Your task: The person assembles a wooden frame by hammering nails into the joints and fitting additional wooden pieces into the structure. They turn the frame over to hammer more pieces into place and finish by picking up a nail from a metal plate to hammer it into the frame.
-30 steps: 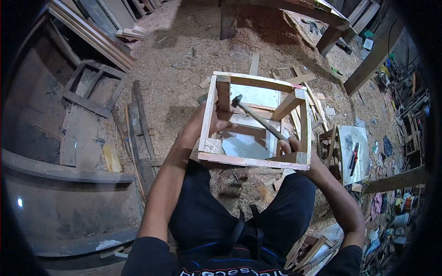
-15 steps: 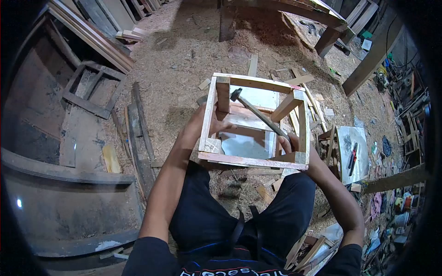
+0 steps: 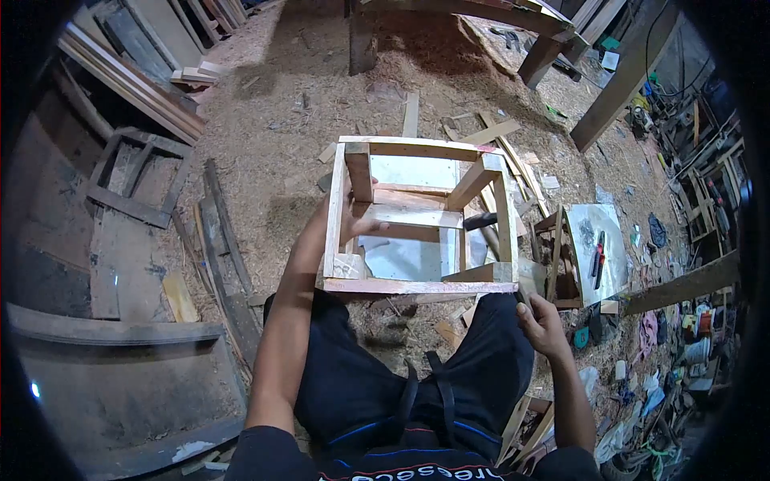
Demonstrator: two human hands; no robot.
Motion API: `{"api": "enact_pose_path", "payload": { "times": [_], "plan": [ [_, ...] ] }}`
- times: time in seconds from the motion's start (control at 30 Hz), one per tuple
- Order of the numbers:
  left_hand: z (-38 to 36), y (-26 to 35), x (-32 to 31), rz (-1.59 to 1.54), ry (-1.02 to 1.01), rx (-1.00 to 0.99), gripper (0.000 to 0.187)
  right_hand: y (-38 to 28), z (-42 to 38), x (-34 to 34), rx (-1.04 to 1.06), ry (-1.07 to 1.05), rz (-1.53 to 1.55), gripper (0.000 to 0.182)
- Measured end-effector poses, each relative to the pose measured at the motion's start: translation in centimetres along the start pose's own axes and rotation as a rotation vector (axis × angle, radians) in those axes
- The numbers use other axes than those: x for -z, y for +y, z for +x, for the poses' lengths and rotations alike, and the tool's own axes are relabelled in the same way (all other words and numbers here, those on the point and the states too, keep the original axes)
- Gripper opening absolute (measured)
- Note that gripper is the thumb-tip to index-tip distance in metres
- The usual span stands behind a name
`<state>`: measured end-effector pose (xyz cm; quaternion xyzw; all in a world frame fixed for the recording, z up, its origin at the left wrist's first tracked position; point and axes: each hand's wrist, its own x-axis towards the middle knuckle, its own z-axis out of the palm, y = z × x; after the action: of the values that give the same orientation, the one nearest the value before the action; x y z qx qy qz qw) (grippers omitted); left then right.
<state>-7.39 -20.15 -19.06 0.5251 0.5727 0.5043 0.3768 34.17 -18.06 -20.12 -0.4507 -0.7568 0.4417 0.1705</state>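
A small wooden frame (image 3: 421,286) of pale slats, like an upturned stool with stubby legs and a crossbar, is held above my knees. My left hand (image 3: 358,220) reaches through its left side, fingers and thumb wrapped around the wood by the crossbar. Whitish sheet (image 3: 405,260) shows through the openings. My right hand (image 3: 544,327) is closed on the handle of a hammer (image 3: 481,221), outside the frame's near right corner. The hammer's dark head lies within the frame, near the right end of the crossbar; part of the handle is hidden behind the right side.
Red-handled pliers (image 3: 599,260) lie on a pale sheet-topped stand (image 3: 589,224) to the right. Loose wood strips (image 3: 513,164) and shavings cover the floor ahead. Another wooden frame (image 3: 100,192) and long boards (image 3: 228,232) are on the left. A slanting post (image 3: 618,96) stands at the far right.
My right hand has drawn back from inside the frame to beyond its near right corner. The hammer head has swung from the far left toward the right side. The left hand keeps its grip.
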Motion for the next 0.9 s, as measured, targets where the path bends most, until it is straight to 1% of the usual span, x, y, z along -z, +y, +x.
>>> {"api": "enact_pose_path", "payload": {
  "times": [0.03, 0.07, 0.1, 0.13, 0.2, 0.27, 0.3, 0.37, 0.4, 0.47, 0.53, 0.7, 0.73, 0.83, 0.87, 0.9],
  "plan": [
    [0.0, 0.0, 0.0, 0.002, -0.003, -0.004, 0.083, -0.3, -0.2, -0.6, -0.107, 0.081, 0.095, 0.030],
    [-0.1, -0.2, 0.0, 0.056, 0.020, -0.033, 0.079, -0.5, -0.4, -1.1, -0.217, 0.160, 0.192, 0.030],
    [-0.1, -0.5, -0.1, 0.110, 0.041, -0.063, 0.076, 1.1, 0.6, -2.3, -0.055, 0.270, 0.141, 0.027],
    [0.0, -0.7, -0.1, 0.112, 0.035, -0.067, 0.076, 0.8, 1.5, -2.9, -0.055, 0.277, 0.144, 0.027],
    [0.2, -1.2, 0.1, 0.182, 0.037, -0.081, 0.076, -1.4, 4.1, -4.3, -0.096, 0.304, 0.368, 0.024],
    [0.3, -1.9, 0.3, 0.208, 0.033, -0.088, 0.075, -5.1, 6.8, -5.1, -0.121, 0.388, 0.287, 0.026],
    [0.2, -1.7, 0.3, 0.230, 0.049, -0.094, 0.075, -4.7, 8.4, -5.4, -0.118, 0.392, 0.291, 0.026],
    [-0.1, -1.5, 0.0, 0.251, 0.063, -0.101, 0.075, -2.9, 11.6, -6.6, 0.068, 0.356, 0.529, 0.029],
    [-0.2, -1.3, -0.1, 0.249, 0.075, -0.108, 0.074, -3.8, 12.1, -6.4, 0.069, 0.359, 0.530, 0.029],
    [-0.1, -1.6, 0.0, 0.246, 0.086, -0.115, 0.074, -5.7, 12.5, -6.0, -0.033, 0.289, 0.516, 0.034],
    [0.3, -2.4, 0.3, 0.326, 0.066, -0.123, 0.076, -5.6, 13.0, -6.2, -0.002, 0.269, 0.564, 0.036],
    [0.2, -2.5, 0.4, 0.346, 0.076, -0.080, 0.077, -6.0, 13.1, -6.0, -0.063, 0.211, 0.563, 0.036],
    [0.2, -2.3, 0.4, 0.349, 0.073, -0.055, 0.077, -6.2, 13.1, -6.0, -0.064, 0.212, 0.563, 0.036],
    [0.3, -2.6, 0.4, 0.361, 0.075, -0.062, 0.078, -6.3, 13.0, -6.0, -0.074, 0.230, 0.580, 0.036],
    [0.2, -2.8, 0.4, 0.362, 0.076, -0.063, 0.078, -6.1, 13.2, -5.9, -0.073, 0.231, 0.534, 0.036],
    [0.1, -2.8, 0.4, 0.352, 0.084, -0.106, 0.078, -5.9, 13.5, -5.8, -0.073, 0.232, 0.489, 0.035]
  ]
}}
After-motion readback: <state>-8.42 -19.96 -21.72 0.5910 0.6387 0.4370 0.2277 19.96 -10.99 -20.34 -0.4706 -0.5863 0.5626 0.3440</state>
